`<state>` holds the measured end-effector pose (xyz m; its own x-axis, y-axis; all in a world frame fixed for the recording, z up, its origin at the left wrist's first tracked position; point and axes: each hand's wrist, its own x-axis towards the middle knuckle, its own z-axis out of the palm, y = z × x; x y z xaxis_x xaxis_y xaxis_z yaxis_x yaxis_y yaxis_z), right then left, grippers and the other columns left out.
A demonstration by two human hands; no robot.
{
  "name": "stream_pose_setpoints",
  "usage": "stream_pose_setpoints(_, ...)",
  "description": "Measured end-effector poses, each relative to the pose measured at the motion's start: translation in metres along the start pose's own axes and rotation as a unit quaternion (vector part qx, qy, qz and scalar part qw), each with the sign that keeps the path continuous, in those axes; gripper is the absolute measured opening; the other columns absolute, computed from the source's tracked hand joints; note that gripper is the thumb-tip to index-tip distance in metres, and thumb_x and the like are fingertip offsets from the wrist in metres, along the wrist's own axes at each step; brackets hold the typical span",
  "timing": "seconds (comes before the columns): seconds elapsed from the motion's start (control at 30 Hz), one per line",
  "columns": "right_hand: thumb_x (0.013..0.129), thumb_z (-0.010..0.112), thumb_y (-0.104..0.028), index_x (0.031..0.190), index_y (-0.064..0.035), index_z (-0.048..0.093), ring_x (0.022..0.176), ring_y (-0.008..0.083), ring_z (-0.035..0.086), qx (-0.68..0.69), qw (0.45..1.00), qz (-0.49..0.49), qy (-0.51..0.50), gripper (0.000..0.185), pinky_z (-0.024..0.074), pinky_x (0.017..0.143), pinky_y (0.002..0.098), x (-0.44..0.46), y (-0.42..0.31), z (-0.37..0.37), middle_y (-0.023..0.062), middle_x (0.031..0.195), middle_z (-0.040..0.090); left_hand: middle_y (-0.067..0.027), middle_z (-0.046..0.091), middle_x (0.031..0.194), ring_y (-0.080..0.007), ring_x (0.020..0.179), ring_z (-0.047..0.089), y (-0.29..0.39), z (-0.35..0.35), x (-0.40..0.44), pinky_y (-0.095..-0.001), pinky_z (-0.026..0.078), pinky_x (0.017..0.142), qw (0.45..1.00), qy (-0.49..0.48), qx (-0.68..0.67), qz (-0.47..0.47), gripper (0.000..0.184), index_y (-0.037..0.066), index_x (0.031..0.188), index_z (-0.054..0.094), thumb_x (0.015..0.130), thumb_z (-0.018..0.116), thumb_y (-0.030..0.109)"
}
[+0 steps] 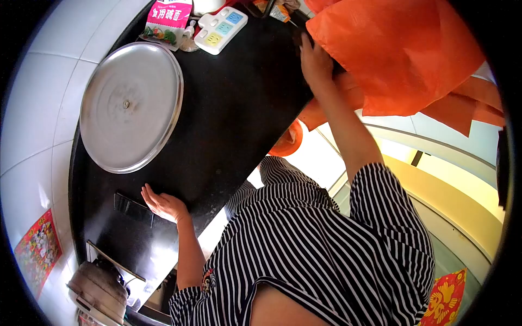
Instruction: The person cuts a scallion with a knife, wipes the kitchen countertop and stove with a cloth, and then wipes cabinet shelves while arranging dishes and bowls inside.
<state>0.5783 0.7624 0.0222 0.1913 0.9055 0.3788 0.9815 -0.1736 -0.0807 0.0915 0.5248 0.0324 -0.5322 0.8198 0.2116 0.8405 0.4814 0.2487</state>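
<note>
My left hand (164, 205) lies on the black countertop with its fingers stretched out, holding nothing visible. Just beside its fingertips is a flat black rectangular object (130, 208), like a phone. My right hand (316, 62) reaches to the far right of the counter, its visible fingers extended beside an orange plastic bag (397, 54). Dark surroundings partly obscure its fingertips. Between the wall and the middle of the counter rests a large round metal lid (130, 108) with a small fitting at its centre.
At the back are a white power strip (221, 30) with coloured sockets and a pink food packet (167, 22). A metal pot (100, 290) stands at the lower left near the tiled wall (32, 108). Below the counter edge is an orange bucket-like container (288, 142).
</note>
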Motion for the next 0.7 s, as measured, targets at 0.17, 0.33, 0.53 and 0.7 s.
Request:
stream_pose_setpoints(0.17, 0.100, 0.042, -0.026, 0.125, -0.0039, 0.054, 0.108, 0.0419, 0.060, 0.136, 0.933, 0.241, -0.228, 0.036, 0.0483, 0.093, 0.0487, -0.085, 0.025, -0.063, 0.0248, 0.122, 0.059, -0.0107, 0.045, 0.146, -0.0281, 0.136, 0.041, -0.004, 0.003, 0.001, -0.0450, 0.033, 0.111, 1.000, 0.006, 0.011, 0.005, 0.048, 0.006, 0.136, 0.052, 0.089, 0.041, 0.003)
stream_pose_setpoints(0.33, 0.098, 0.043, -0.024, 0.122, 0.0023, 0.057, 0.120, 0.0408, 0.052, 0.146, 0.939, 0.141, -0.278, 0.039, 0.0400, 0.103, 0.0461, -0.114, 0.009, -0.138, 0.0302, 0.127, 0.054, -0.0110, 0.046, 0.145, -0.0285, 0.136, 0.042, -0.004, 0.001, 0.000, -0.0450, 0.033, 0.111, 1.000, 0.015, 0.017, 0.017, 0.049, 0.007, 0.136, 0.052, 0.089, 0.042, 0.002)
stream_pose_setpoints(0.53, 0.097, 0.051, -0.034, 0.131, -0.0079, 0.056, 0.123, 0.0401, 0.049, 0.057, 0.994, -0.090, -0.026, 0.043, 0.0383, 0.105, 0.0478, -0.052, -0.004, -0.087, 0.0256, 0.134, 0.052, -0.0122, 0.050, 0.141, -0.0320, 0.129, 0.048, 0.000, 0.000, 0.000, -0.0458, 0.039, 0.107, 0.998, 0.045, 0.020, 0.043, 0.048, 0.006, 0.133, 0.055, 0.087, 0.045, 0.000)
stream_pose_setpoints(0.7, 0.094, 0.058, -0.029, 0.134, -0.0146, 0.055, 0.127, 0.0440, 0.045, 0.072, 0.988, -0.136, -0.026, 0.042, 0.0363, 0.107, 0.0517, -0.009, -0.015, -0.013, 0.0243, 0.141, 0.046, -0.0172, 0.055, 0.133, -0.0342, 0.125, 0.052, 0.003, -0.006, 0.009, -0.0434, 0.041, 0.107, 0.997, 0.057, -0.021, 0.041, 0.041, 0.002, 0.122, 0.062, 0.084, 0.047, -0.004)
